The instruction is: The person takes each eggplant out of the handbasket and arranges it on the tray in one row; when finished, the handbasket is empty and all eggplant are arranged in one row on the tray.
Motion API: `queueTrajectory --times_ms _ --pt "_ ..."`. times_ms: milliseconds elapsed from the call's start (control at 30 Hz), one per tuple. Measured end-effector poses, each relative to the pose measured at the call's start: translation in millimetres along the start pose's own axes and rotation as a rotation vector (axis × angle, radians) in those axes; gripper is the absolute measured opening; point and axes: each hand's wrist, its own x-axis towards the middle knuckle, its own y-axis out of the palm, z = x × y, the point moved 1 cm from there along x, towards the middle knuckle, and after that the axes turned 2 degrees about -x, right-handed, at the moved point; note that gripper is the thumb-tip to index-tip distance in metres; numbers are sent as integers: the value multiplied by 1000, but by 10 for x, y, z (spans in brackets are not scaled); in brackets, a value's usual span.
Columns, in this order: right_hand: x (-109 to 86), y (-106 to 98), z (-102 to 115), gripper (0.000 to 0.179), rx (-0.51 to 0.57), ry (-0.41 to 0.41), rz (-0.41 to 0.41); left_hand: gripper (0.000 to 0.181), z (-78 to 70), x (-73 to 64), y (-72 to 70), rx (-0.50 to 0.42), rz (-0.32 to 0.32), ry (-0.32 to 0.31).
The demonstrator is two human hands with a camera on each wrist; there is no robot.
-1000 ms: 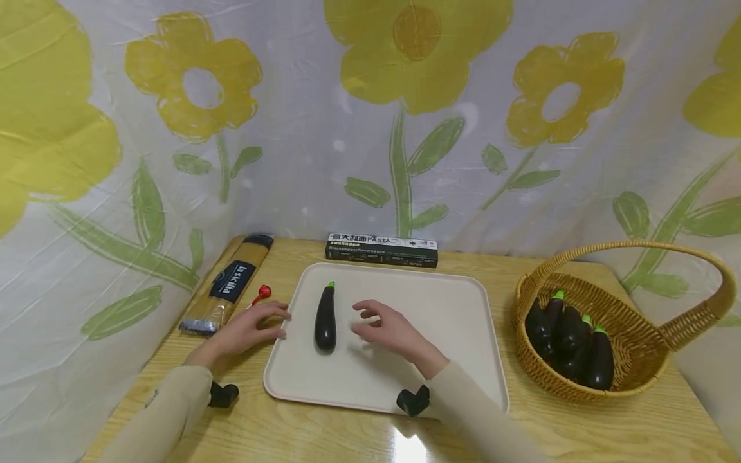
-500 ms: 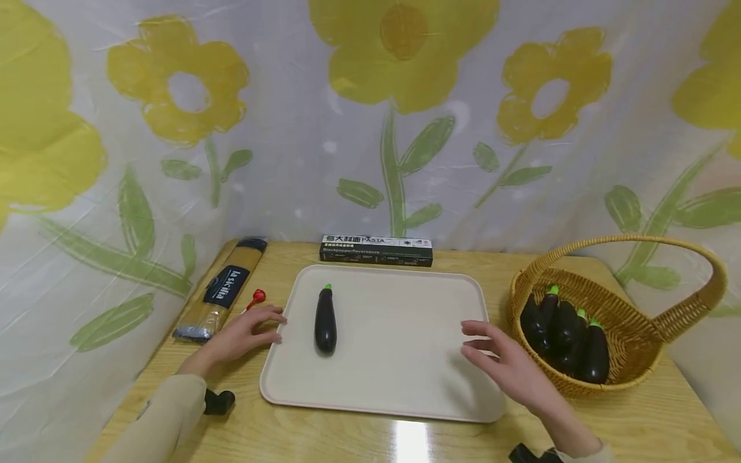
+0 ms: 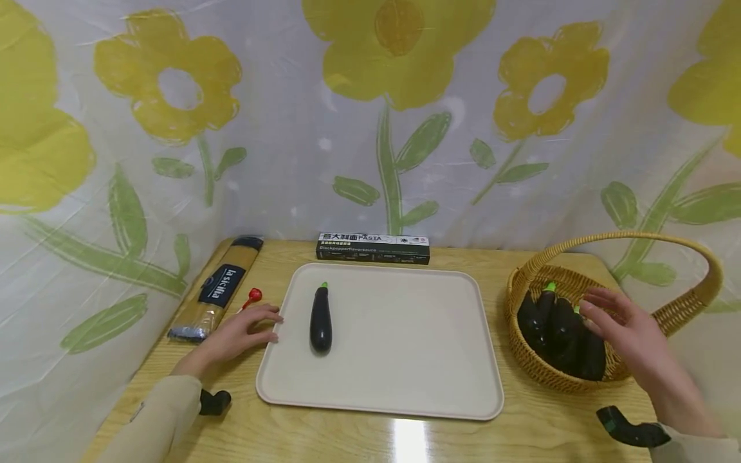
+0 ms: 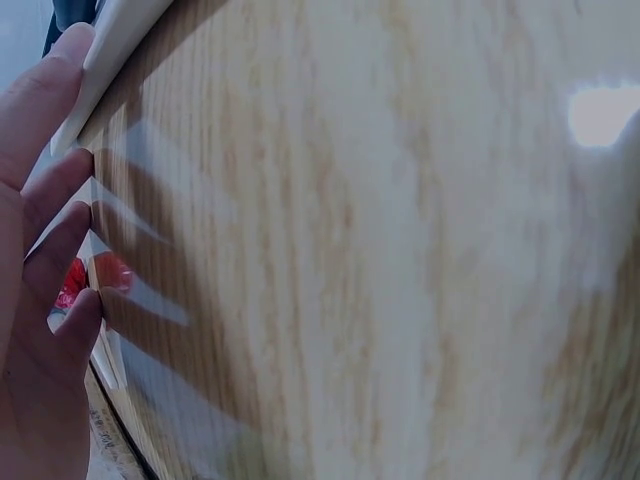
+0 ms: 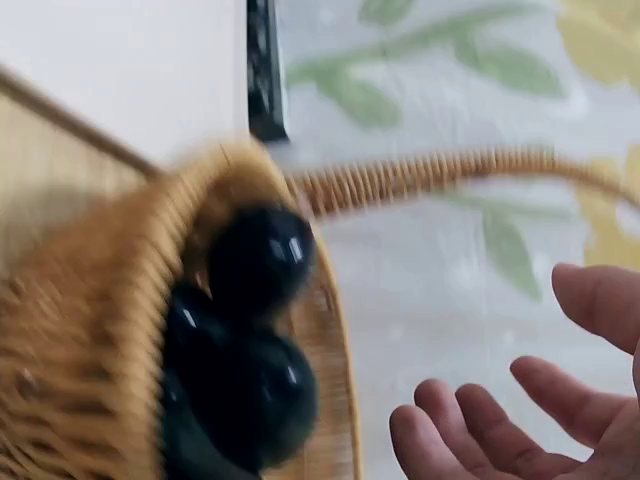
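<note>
On the cream tray [image 3: 405, 347] lies one dark eggplant [image 3: 321, 321], its green stem end pointing away from me. My left hand [image 3: 234, 337] rests at the tray's left edge, fingertips right at the rim; the left wrist view shows its fingers extended, with thumb beside the tray's rim. Over the wicker basket [image 3: 521, 350] hovers my right hand [image 3: 631, 331], fingers loosely bent and holding nothing. Several eggplants [image 3: 561, 328] are piled in the basket, partly covered by that hand. In the right wrist view the glossy eggplants [image 5: 265, 390] show inside the rim, apart from the fingers.
The basket's tall arched handle [image 3: 642, 236] rises beside my right hand. Behind the tray stands a dark pasta box [image 3: 373, 249]. A pack of spaghetti [image 3: 217, 289] and a red-headed small item [image 3: 255, 295] lie left of it. A flowered curtain [image 3: 278, 161] closes the back.
My right hand has moved from beside the eggplant on the tray, rightward across the tray, to above the basket. The left hand stays at the tray's left edge.
</note>
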Motion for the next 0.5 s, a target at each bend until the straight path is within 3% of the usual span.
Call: queueTrajectory --times_ms 200,500 --pt "269 -252 -139 81 16 96 50 34 16 -1 6 7 -3 7" --pt "568 -340 -292 87 9 200 139 34 7 0 -6 5 -6 -2"
